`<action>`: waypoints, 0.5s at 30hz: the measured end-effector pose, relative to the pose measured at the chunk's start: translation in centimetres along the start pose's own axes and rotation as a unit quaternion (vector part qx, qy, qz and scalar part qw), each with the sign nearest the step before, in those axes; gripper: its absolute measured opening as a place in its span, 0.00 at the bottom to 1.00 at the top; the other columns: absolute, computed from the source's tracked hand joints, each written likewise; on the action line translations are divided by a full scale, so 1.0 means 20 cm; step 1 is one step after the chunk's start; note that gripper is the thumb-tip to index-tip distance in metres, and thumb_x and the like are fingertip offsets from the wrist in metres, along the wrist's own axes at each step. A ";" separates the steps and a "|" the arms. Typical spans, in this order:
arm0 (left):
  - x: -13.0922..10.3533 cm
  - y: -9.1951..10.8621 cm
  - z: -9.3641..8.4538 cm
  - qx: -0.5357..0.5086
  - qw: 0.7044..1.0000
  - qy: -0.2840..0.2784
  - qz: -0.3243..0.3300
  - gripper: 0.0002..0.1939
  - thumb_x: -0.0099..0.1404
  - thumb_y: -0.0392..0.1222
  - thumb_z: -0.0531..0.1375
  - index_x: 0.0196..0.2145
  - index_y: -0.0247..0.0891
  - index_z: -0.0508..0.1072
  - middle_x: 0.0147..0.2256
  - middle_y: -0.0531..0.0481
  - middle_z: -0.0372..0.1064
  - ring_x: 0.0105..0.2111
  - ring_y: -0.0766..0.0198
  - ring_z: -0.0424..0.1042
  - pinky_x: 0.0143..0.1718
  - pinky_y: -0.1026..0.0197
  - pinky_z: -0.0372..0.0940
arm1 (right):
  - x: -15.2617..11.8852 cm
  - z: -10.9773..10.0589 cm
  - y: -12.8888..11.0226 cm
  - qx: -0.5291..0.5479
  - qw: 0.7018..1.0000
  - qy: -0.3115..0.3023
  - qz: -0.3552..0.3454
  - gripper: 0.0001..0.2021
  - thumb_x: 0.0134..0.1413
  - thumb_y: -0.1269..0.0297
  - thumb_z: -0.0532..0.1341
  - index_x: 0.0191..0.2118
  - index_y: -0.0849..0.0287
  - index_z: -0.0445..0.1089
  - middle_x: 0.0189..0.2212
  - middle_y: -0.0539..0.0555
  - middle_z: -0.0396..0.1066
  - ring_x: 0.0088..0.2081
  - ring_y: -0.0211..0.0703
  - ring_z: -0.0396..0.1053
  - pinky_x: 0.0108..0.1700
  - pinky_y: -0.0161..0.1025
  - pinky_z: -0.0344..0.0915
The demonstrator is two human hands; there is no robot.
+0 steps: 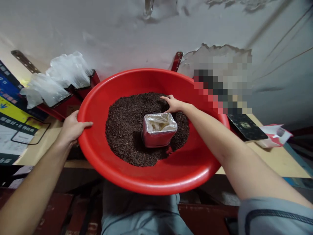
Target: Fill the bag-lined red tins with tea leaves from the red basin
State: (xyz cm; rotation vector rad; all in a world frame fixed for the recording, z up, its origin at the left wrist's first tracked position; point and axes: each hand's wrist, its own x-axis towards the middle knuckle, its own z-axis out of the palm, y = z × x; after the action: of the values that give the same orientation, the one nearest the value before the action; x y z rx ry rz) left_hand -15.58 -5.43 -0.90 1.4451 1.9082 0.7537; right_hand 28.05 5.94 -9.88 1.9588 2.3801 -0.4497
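A wide red plastic basin [151, 182] fills the middle of the head view. Loose dark-brown material [124, 127], small and thin like tea leaves or dark grains, is heaped on its floor. My left hand [70, 129] grips the basin's left rim, thumb over the edge and the other fingers mostly hidden beneath. Standing on the heap is a small red box [156, 138] with a clear plastic liner folded open at its top. Just behind the box, my right hand [174, 104] reaches over the heap with fingers spread, holding nothing I can see.
On the left, clear plastic bags [66, 73] poke out of dark red boxes [70, 106] beside a printed blue, yellow and white carton [14, 120]. A flat black object [246, 127] and a white-and-red packet [275, 135] lie on the wooden tabletop [281, 160] at right.
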 end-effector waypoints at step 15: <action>0.55 0.09 0.10 -0.118 0.993 0.012 0.019 0.30 0.38 0.29 0.62 0.44 0.38 0.78 0.24 0.63 0.72 0.28 0.62 0.72 0.28 0.62 0.70 | -0.04 -0.02 0.16 0.004 0.993 -0.026 0.114 0.72 0.36 0.37 0.75 0.79 0.49 0.30 0.78 0.67 0.32 0.74 0.72 0.48 0.72 0.59 0.56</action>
State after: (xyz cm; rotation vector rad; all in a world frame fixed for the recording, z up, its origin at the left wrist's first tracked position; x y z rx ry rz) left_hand -15.23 5.85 -2.34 1.3332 1.7472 0.9826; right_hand 31.33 5.89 -10.04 2.1582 2.0933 -0.4920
